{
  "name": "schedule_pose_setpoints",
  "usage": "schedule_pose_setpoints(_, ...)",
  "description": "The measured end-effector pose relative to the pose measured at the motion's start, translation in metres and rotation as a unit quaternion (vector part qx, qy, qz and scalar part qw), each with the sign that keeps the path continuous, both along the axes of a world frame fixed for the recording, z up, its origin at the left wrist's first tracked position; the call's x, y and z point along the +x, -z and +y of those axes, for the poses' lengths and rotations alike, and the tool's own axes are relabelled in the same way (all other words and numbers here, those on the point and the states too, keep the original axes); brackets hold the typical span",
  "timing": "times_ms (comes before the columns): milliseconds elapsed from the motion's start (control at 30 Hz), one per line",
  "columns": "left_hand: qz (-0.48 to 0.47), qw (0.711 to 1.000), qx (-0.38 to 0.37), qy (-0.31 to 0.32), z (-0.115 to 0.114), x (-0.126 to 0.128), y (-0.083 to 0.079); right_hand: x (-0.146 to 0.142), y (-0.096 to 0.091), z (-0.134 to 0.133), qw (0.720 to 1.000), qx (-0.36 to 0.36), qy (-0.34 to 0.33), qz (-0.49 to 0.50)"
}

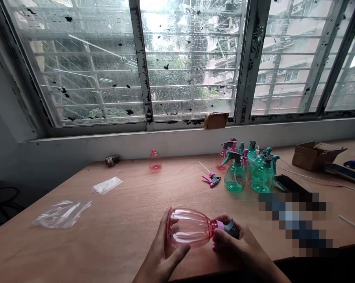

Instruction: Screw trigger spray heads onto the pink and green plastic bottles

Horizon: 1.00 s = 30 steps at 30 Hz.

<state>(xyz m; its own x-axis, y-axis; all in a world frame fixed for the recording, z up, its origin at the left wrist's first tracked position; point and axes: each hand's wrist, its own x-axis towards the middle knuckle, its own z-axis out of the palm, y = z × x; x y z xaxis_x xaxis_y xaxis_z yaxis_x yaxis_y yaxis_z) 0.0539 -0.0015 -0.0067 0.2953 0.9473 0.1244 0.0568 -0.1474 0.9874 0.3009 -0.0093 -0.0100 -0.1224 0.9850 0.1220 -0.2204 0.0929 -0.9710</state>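
Note:
A clear pink spray bottle [192,228] lies sideways in the air above the near side of the table, its base to the left. My left hand [168,245] is wrapped round the base end, thumb along the near side. At the neck, my right hand [234,236] grips the pink and dark grey spray head [229,228], thumb on the pink collar. The head sits at the bottle's mouth; how tightly it is joined I cannot tell. Beyond my hands, a loose pink and black spray head [212,179] with a thin tube lies on the table.
Several green spray bottles [235,177] and some pink ones stand at the back right, near a black phone [292,184] and an open cardboard box [315,155]. A headless pink bottle [155,161] stands at the back. Plastic bags [62,214] lie left on the wooden table [112,243].

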Motion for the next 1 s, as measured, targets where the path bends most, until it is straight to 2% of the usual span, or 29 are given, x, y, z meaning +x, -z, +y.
schedule_pose_setpoints(633,0.019,1.000,-0.007,-0.008,-0.0028,0.0013,-0.0050,-0.0014,0.0009,0.0010,1.000,0.008,0.015,0.002)
schedule_pose_setpoints(800,-0.001,1.000,0.012,-0.003,-0.0015,0.0013,-0.0018,-0.0012,-0.0003,0.0004,1.000,0.009,0.019,-0.005)
schedule_pose_setpoints(1000,-0.038,0.999,-0.007,-0.006,0.0002,0.0025,-0.0043,-0.0013,0.0006,0.0007,0.999,0.000,0.029,-0.019)
